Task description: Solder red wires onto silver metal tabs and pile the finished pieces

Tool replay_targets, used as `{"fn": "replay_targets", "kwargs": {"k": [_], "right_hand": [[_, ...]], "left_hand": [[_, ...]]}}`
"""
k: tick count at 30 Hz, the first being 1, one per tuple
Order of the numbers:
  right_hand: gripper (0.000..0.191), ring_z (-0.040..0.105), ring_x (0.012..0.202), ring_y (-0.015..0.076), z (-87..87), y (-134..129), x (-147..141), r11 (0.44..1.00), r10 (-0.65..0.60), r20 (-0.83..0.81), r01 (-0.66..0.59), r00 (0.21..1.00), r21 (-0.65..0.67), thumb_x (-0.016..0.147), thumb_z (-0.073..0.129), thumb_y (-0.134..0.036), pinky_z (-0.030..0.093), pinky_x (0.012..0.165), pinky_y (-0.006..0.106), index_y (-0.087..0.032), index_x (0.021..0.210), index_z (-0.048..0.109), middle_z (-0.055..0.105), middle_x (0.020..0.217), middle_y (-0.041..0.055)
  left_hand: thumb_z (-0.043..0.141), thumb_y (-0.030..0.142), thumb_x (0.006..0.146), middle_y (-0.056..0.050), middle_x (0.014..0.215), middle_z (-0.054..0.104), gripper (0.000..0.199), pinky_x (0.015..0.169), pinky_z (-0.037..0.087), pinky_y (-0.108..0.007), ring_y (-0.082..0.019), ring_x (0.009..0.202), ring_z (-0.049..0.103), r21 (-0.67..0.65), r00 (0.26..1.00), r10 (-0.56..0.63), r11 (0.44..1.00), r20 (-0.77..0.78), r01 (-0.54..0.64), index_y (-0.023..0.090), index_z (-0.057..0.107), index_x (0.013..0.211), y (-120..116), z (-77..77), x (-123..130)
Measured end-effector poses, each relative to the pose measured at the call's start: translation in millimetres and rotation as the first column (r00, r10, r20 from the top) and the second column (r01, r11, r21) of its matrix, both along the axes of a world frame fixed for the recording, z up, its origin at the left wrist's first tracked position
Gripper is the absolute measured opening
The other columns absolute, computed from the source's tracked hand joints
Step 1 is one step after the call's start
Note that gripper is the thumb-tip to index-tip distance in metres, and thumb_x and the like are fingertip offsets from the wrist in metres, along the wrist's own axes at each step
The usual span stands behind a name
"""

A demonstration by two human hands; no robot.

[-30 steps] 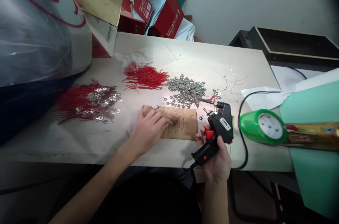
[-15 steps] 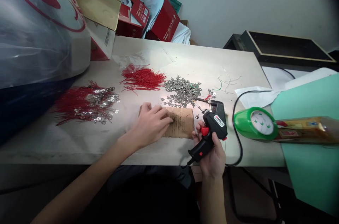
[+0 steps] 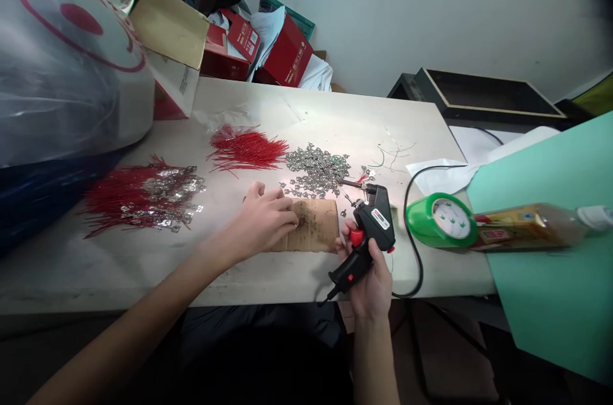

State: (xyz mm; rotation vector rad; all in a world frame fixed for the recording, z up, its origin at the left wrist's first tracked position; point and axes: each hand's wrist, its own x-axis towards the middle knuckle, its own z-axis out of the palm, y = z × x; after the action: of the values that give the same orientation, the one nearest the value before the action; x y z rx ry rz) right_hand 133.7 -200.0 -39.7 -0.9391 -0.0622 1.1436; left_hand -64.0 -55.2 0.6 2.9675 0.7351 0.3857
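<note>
My right hand point(image 3: 371, 283) is wrapped round the handle of a black soldering gun point(image 3: 376, 223) with a red trigger. Its thin metal tip points left, close to a heap of small silver metal tabs point(image 3: 318, 170). Curled fingers of my left hand point(image 3: 265, 220) rest over the left part of a brown cardboard piece point(image 3: 316, 226) with dark burn marks. Whatever those fingers may pinch is hidden beneath them. Red wires point(image 3: 251, 149) lie bundled behind, partly in a clear bag. More red wires with metal tabs on their ends point(image 3: 143, 194) lie to the left.
A large white plastic bag point(image 3: 71, 60) bulges over the table's left side. Red and white boxes point(image 3: 282, 50) stand along the back. At the right are a black cable point(image 3: 416, 252), a green tape roll point(image 3: 440, 220), a bottle point(image 3: 531, 226) and a green sheet point(image 3: 550, 303).
The whole view has shifted, so the table's things appear slightly further left. Both hands keep nearly the same places over the cardboard and round the soldering gun.
</note>
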Motion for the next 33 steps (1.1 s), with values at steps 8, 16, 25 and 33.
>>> {"fn": "replay_targets", "kwargs": {"k": [8,16,25,33], "right_hand": [[0.034,0.069,0.112,0.0236,0.8,2,0,1.000,0.000,-0.008,0.000,1.000,-0.007,0.089,0.072,-0.041,0.057,0.099,0.042,-0.021,0.115,0.076,0.073,0.125,0.0097],[0.034,0.069,0.112,0.0229,0.1,1,-1,1.000,-0.004,0.022,0.004,1.000,0.007,0.091,0.070,-0.041,0.055,0.102,0.042,-0.021,0.119,0.075,0.072,0.128,0.0097],[0.031,0.069,0.112,0.0220,4.4,4,-1,0.999,0.012,0.059,-0.014,0.998,0.035,0.092,0.069,-0.038,0.052,0.107,0.043,-0.019,0.116,0.075,0.074,0.123,0.0096],[0.032,0.068,0.114,0.0227,6.2,5,-1,0.998,0.029,0.082,-0.033,0.996,0.045,0.092,0.069,-0.039,0.050,0.108,0.045,-0.018,0.115,0.076,0.073,0.123,0.0108]], "left_hand": [[0.055,0.028,0.105,-0.003,0.093,0.073,0.023,0.079,0.025,-0.041,-0.021,0.090,0.056,-0.072,0.997,0.053,0.996,0.053,-0.050,0.021,0.073,0.092,-13,-7.1,12],[0.053,0.030,0.106,-0.003,0.095,0.073,0.026,0.079,0.025,-0.041,-0.022,0.093,0.055,-0.092,0.999,0.040,0.995,0.013,-0.039,0.025,0.077,0.098,-7,-4.4,6],[0.056,0.028,0.103,-0.004,0.092,0.073,0.022,0.077,0.026,-0.041,-0.023,0.092,0.054,-0.089,0.999,0.032,0.996,0.012,-0.031,0.022,0.075,0.092,-12,-4.5,25],[0.050,0.030,0.105,-0.004,0.099,0.073,0.026,0.079,0.028,-0.041,-0.023,0.093,0.055,-0.097,0.995,0.080,0.993,0.065,-0.073,0.019,0.068,0.089,-21,-10.4,38]]}}
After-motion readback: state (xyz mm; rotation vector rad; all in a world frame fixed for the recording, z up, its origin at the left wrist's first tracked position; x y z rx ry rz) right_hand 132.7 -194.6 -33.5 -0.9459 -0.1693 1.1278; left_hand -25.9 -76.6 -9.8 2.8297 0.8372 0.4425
